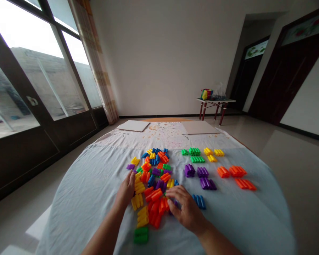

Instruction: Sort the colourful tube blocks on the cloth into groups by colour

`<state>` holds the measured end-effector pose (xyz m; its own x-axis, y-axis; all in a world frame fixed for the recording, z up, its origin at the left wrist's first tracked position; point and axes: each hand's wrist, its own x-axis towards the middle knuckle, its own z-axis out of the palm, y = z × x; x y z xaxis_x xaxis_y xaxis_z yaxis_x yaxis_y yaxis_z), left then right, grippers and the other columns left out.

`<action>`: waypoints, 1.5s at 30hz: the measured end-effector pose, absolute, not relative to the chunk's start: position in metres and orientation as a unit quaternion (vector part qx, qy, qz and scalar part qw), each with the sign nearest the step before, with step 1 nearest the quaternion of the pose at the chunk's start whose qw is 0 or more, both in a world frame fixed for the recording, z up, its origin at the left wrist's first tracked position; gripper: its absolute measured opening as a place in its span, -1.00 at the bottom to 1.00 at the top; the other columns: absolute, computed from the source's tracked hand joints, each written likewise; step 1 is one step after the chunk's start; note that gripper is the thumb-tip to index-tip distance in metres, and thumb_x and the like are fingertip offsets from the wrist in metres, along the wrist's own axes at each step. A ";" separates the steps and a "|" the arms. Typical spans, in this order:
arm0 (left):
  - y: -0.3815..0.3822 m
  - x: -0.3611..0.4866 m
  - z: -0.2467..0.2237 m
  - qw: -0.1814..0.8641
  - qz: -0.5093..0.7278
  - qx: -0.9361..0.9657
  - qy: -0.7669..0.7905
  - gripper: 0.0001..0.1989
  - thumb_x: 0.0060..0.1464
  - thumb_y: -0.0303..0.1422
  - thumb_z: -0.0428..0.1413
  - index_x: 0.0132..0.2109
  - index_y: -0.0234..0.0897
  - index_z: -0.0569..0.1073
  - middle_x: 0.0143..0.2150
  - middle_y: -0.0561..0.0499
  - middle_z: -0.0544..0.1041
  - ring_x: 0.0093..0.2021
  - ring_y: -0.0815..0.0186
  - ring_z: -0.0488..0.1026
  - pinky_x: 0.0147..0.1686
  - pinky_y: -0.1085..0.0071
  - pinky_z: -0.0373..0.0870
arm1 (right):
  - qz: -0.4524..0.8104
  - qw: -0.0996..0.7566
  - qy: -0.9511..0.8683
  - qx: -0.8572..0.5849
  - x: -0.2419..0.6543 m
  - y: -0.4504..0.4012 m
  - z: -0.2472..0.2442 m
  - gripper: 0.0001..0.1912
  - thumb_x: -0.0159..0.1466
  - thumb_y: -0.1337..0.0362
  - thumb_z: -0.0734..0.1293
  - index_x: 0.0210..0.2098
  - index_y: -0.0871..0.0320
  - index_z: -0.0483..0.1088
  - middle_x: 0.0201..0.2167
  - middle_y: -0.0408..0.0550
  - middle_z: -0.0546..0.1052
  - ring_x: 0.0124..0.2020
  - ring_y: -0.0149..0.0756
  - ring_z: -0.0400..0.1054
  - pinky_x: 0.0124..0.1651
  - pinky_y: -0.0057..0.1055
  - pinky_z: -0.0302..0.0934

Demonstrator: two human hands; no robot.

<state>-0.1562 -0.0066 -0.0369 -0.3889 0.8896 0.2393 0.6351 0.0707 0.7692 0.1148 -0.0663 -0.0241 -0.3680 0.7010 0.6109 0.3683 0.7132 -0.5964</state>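
Observation:
A mixed pile of ridged plastic blocks, joined tubes in orange, yellow, blue, purple and green, lies mid-table. My left hand [127, 187] rests at the pile's left edge, its fingers stretched forward beside yellow blocks [139, 187]. On the pile's right side is my right hand [184, 205], fingers extended and slightly bent over small pieces that they partly hide. Orange blocks [154, 209] lie between the two hands. Just right of my right hand sits a blue block [199, 201]. A green block [141, 235] lies nearest me.
Colour groups lie to the right: green blocks [194, 151], yellow blocks [212, 154], purple blocks [202, 172] and orange blocks [237, 171]. Two flat boards [134, 125] [200, 127] lie at the far end of the cloth-covered table [82, 198]. A small table [215, 101] with bags stands behind.

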 end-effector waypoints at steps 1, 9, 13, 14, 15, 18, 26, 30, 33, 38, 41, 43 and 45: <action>-0.006 -0.154 -0.035 0.157 0.436 0.531 0.710 -0.50 0.10 -0.03 -0.15 -0.06 -0.25 0.48 -0.03 -0.14 0.56 0.05 0.14 0.44 0.08 0.21 0.29 | 0.184 0.453 -0.807 -0.332 0.115 -0.066 -0.024 -0.80 0.25 0.39 0.24 -0.16 0.13 0.43 -0.21 0.01 0.54 -0.09 -0.21 0.39 0.05 -0.18 0.30; -0.021 -0.165 -0.035 0.144 0.530 0.430 0.716 -0.48 0.11 -0.05 -0.23 -0.18 -0.32 0.46 -0.18 -0.23 0.56 -0.18 0.09 0.52 -0.13 0.09 0.42 | 0.172 0.452 -0.804 -0.345 0.113 -0.066 -0.031 -0.74 0.24 0.42 0.25 -0.10 0.12 0.42 -0.16 0.01 0.53 -0.06 -0.20 0.37 0.08 -0.12 0.29; -0.029 -0.162 -0.041 0.148 0.559 0.414 0.703 -0.53 0.10 -0.06 -0.20 -0.26 -0.30 0.45 -0.26 -0.16 0.55 -0.25 0.14 0.53 -0.21 0.13 0.45 | 0.158 0.442 -0.814 -0.344 0.114 -0.066 -0.034 -0.67 0.26 0.43 0.22 -0.01 0.07 0.39 -0.11 0.00 0.53 -0.02 -0.19 0.36 0.09 -0.09 0.29; -0.029 -0.161 -0.042 0.150 0.563 0.414 0.699 -0.54 0.10 -0.07 -0.19 -0.27 -0.29 0.45 -0.28 -0.15 0.55 -0.27 0.14 0.53 -0.22 0.14 0.45 | 0.153 0.437 -0.818 -0.341 0.113 -0.066 -0.033 -0.65 0.27 0.44 0.21 0.01 0.06 0.39 -0.09 0.00 0.52 -0.01 -0.19 0.35 0.09 -0.08 0.28; -0.030 -0.161 -0.042 0.152 0.566 0.415 0.696 -0.55 0.10 -0.07 -0.19 -0.29 -0.29 0.45 -0.30 -0.14 0.55 -0.28 0.15 0.52 -0.23 0.14 0.45 | 0.147 0.433 -0.823 -0.338 0.112 -0.065 -0.032 -0.63 0.27 0.45 0.20 0.03 0.06 0.37 -0.07 0.00 0.52 0.00 -0.19 0.35 0.10 -0.07 0.28; -0.031 -0.160 -0.040 0.160 0.567 0.420 0.690 -0.58 0.09 -0.09 -0.17 -0.33 -0.27 0.45 -0.36 -0.10 0.54 -0.32 0.16 0.51 -0.26 0.16 0.44 | 0.130 0.411 -0.837 -0.337 0.104 -0.061 -0.028 -0.58 0.27 0.47 0.19 0.08 0.04 0.34 0.00 0.00 0.49 0.05 -0.17 0.31 0.12 -0.03 0.23; -0.035 -0.159 -0.037 0.168 0.568 0.421 0.687 -0.59 0.09 -0.10 -0.18 -0.35 -0.25 0.44 -0.38 -0.09 0.54 -0.33 0.16 0.50 -0.27 0.20 0.42 | 0.168 0.306 -0.860 -0.372 0.087 -0.040 -0.004 -0.74 0.29 0.41 0.24 -0.10 0.10 0.49 -0.22 -0.03 0.56 -0.10 -0.19 0.35 0.02 -0.18 0.22; -0.034 -0.158 -0.037 0.170 0.568 0.420 0.687 -0.59 0.09 -0.10 -0.19 -0.35 -0.25 0.44 -0.37 -0.10 0.55 -0.33 0.16 0.50 -0.27 0.20 0.42 | 0.204 0.272 -0.864 -0.371 0.092 -0.025 0.016 -0.71 0.33 0.36 0.18 -0.08 0.10 0.48 -0.17 -0.03 0.55 -0.07 -0.24 0.35 0.02 -0.27 0.21; -0.034 -0.159 -0.035 0.170 0.564 0.422 0.689 -0.60 0.09 -0.11 -0.18 -0.36 -0.25 0.45 -0.37 -0.10 0.55 -0.33 0.15 0.50 -0.27 0.20 0.42 | 0.206 0.195 -0.879 -0.384 0.086 -0.015 0.026 -0.71 0.31 0.36 0.19 -0.09 0.09 0.50 -0.17 -0.04 0.56 -0.06 -0.22 0.36 0.05 -0.24 0.18; -0.033 -0.162 -0.039 0.164 0.562 0.423 0.692 -0.58 0.10 -0.11 -0.19 -0.34 -0.25 0.45 -0.39 -0.08 0.54 -0.33 0.15 0.50 -0.26 0.18 0.42 | 0.137 0.273 -0.850 -0.429 0.068 -0.010 0.019 -0.67 0.28 0.36 0.23 0.02 0.17 0.43 -0.07 0.03 0.52 0.00 -0.18 0.30 0.11 -0.22 0.13; -0.031 -0.163 -0.044 0.164 0.561 0.428 0.689 -0.57 0.11 -0.09 -0.20 -0.33 -0.26 0.45 -0.38 -0.08 0.55 -0.32 0.15 0.50 -0.28 0.19 0.42 | 0.149 0.291 -0.847 -0.419 0.064 -0.012 0.006 -0.67 0.26 0.38 0.23 -0.01 0.20 0.43 -0.06 0.04 0.51 0.02 -0.20 0.29 0.14 -0.25 0.12; -0.030 -0.164 -0.046 0.164 0.559 0.433 0.688 -0.57 0.12 -0.09 -0.20 -0.32 -0.26 0.45 -0.36 -0.08 0.55 -0.31 0.16 0.50 -0.27 0.20 0.42 | 0.166 0.265 -0.859 -0.406 0.063 -0.012 -0.002 -0.61 0.22 0.39 0.26 0.05 0.18 0.39 0.02 0.03 0.47 0.08 -0.19 0.25 0.20 -0.22 0.06; -0.030 -0.163 -0.046 0.162 0.555 0.441 0.687 -0.57 0.13 -0.09 -0.20 -0.31 -0.25 0.45 -0.34 -0.08 0.54 -0.30 0.17 0.49 -0.25 0.20 0.41 | 0.175 0.231 -0.870 -0.399 0.062 -0.011 -0.006 -0.47 0.16 0.39 0.30 0.14 0.14 0.31 0.14 0.01 0.38 0.15 -0.15 0.19 0.24 -0.15 -0.01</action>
<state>-0.1635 -0.0295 -0.0464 -0.5581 0.7854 0.2678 0.4271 -0.0048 0.9042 0.0619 -0.0106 -0.0062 -0.5747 0.7748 0.2634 0.6131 0.6209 -0.4885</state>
